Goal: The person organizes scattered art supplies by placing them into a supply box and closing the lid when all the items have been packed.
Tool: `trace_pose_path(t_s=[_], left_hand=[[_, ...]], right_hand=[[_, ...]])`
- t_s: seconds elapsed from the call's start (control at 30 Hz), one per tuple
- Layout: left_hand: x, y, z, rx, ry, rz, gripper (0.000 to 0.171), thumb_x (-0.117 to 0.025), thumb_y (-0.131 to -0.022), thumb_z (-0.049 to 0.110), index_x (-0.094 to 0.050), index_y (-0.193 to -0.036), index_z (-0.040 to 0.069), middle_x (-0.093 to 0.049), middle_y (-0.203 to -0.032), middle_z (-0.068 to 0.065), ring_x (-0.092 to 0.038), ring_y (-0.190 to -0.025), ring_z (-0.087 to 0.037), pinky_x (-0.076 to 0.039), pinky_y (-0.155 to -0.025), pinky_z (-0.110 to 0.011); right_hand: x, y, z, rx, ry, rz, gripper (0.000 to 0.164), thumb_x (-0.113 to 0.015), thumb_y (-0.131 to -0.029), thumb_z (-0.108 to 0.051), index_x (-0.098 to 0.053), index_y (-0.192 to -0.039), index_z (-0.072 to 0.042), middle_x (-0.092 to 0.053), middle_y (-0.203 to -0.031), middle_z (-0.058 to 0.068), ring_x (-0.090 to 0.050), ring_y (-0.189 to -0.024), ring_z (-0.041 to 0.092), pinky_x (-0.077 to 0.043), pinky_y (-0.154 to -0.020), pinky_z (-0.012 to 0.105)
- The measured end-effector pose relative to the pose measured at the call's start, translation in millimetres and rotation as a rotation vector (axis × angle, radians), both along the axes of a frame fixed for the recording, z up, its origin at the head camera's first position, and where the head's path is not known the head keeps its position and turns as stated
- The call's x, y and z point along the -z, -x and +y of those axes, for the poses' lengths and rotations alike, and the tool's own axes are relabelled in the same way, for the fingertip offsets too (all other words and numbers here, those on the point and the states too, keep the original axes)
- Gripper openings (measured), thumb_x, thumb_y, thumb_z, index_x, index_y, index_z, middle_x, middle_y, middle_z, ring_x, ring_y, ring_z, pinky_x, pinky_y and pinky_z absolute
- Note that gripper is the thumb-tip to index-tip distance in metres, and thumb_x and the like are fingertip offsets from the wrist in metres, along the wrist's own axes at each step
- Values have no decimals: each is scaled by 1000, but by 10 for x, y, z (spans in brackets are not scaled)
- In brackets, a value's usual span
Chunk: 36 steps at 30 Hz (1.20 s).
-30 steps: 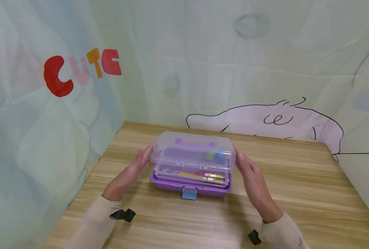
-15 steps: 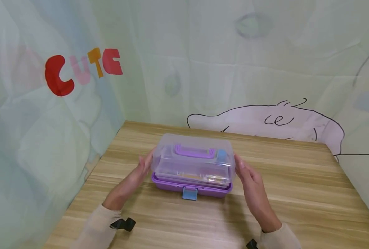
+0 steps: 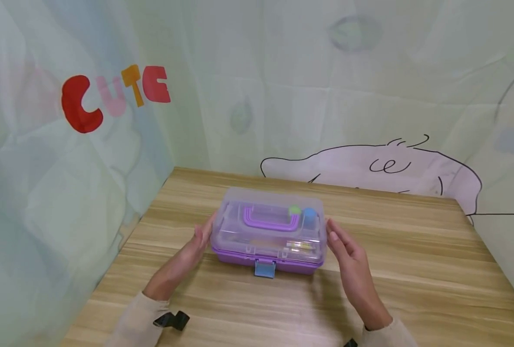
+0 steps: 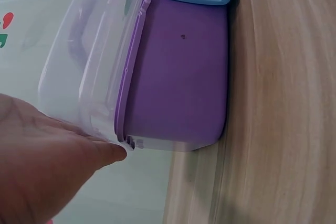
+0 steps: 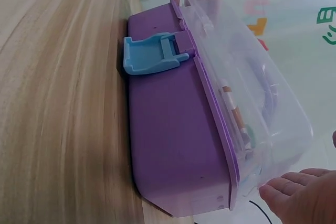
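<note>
A purple storage box (image 3: 239,259) with a clear lid (image 3: 231,221) stands on the table, its lid down on the base. A purple handle (image 3: 271,225) lies on the lid, and the blue latch (image 3: 264,269) at the front hangs down, unfastened. My left hand (image 3: 187,253) rests against the lid's left side with fairly straight fingers. On the other side my right hand (image 3: 353,262) has its fingertips at the lid's right end. Through the plastic show a green round thing (image 3: 294,210), a blue one (image 3: 309,215) and a yellow-and-white tube (image 3: 300,246).
The wooden table (image 3: 413,260) reaches back to a printed cloth wall (image 3: 291,96). Another cloth wall (image 3: 44,202) with coloured letters stands along the left. A black strap piece (image 3: 172,320) sits by the left sleeve.
The clear lid has swung down from raised and tilted to lying on the purple base. Both hands have stayed at its sides and lowered slightly with it.
</note>
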State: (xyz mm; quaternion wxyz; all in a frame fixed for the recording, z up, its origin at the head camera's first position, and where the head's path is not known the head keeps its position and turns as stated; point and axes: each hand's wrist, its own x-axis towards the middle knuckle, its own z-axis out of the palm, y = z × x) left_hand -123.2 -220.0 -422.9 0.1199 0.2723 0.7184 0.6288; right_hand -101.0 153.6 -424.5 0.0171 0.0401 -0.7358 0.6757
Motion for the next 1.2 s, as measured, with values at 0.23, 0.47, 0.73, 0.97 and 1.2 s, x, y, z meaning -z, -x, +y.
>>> trace_pose_path(t_s=[0.23,0.47,0.73,0.97,1.2], left_hand=[[80,-52,0,-8,19,-19,71,4,-106,48,12,-161,4,14,-169,-17,18,-154,-35,1,-125,-31],[69,-75,18,-85,99,-13,59,-4,-111,37,9,-163,13,9,-171,-12,12,-156,-34,2,-125,-51],[-53,102,129,-163,311,132,68,-30,-112,29,9,-162,5,13,-169,-16,10,-155,-39,4,-121,-65],[-122,410,263,-202,507,308,81,-39,-108,45,0,-161,-1,8,-170,-16,5,-157,-36,-3,-124,-59],[-220,622,411,-216,652,428,88,-40,-104,61,-9,-163,5,1,-171,-13,2,-157,-34,-6,-124,-60]], right_hand=[[36,-26,-9,23,-7,-45,59,-50,-106,-42,-41,-155,-9,-45,-157,5,-55,-135,21,-42,-105,14],[74,-12,-46,52,-46,-15,58,-55,-105,-39,-44,-153,-8,-48,-155,6,-50,-139,19,-42,-104,12],[132,-6,-86,27,-242,205,54,-60,-104,-26,-45,-151,-4,-48,-154,12,-46,-142,25,-43,-111,27],[191,16,-144,-19,-636,585,73,-80,-88,-19,-46,-150,-3,-36,-160,18,-36,-146,35,-36,-116,51],[238,62,-164,-45,-908,751,90,-84,-79,-46,-46,-150,-4,-32,-162,21,-31,-146,49,-35,-112,67]])
